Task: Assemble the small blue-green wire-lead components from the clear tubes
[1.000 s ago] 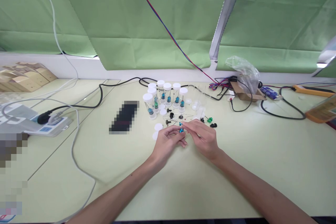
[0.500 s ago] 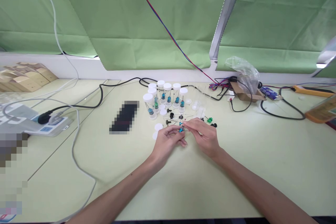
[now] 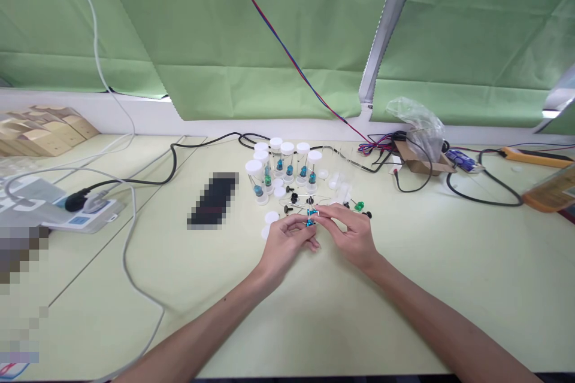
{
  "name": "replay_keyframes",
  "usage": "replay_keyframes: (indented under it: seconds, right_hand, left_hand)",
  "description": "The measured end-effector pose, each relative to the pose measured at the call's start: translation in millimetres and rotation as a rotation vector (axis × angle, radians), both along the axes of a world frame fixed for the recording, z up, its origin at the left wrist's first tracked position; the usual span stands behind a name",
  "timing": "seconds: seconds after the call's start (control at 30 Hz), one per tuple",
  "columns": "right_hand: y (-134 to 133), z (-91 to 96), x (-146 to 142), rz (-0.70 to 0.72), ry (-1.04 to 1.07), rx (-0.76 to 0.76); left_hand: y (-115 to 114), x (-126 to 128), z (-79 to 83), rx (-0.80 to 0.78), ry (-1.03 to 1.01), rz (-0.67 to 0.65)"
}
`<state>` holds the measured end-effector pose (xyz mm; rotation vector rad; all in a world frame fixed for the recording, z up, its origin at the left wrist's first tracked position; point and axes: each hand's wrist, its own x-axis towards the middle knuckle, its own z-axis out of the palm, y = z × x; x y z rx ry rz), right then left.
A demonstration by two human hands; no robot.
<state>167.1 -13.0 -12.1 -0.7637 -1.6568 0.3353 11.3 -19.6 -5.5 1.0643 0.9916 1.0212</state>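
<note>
My left hand (image 3: 290,236) is closed in a pinch on a small shiny blue part (image 3: 310,223) with thin metal rods rising from it. Close by on the right, the fingertips of my right hand (image 3: 348,230) are pressed together on a thin silvery bent piece (image 3: 317,213), held against the blue part. Just beyond my hands lie small black knobs (image 3: 294,197), thin metal rods and a green part (image 3: 359,206). Farther back, several clear tubes with white caps (image 3: 287,147) stand upright, with blue or green parts inside.
White round caps (image 3: 271,217) lie left of my hands. A dark pixelated slab (image 3: 213,200) is farther left, near a power strip (image 3: 94,218) with cables. At the back right are an open cardboard box (image 3: 420,161) with a plastic bag and a yellow-orange tool (image 3: 534,156).
My right fingertips have shifted slightly, and the thin silvery piece between them shows more clearly. My left hand keeps its grip on the blue part.
</note>
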Motion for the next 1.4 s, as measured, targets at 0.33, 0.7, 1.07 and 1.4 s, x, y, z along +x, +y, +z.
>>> replay_keyframes:
  seconds: [0.33,0.7,1.07,1.4]
  right_hand:
    - [1,0.9,0,0.015,0.007,-0.038]
    - [3,-5.0,1,-0.008,0.058,-0.016]
    - [4,-1.9,2,-0.063,-0.027,0.042]
    - [10,-11.1,12,-0.04,-0.2,0.133]
  left_hand:
    - [0,0,0.2,0.002,0.002,-0.006]
    - [-1,1,2.2,0.001,0.002,0.005]
    - [1,-1,4.3,0.057,0.062,0.067]
    - [5,-3,2.3,0.142,0.133,0.127]
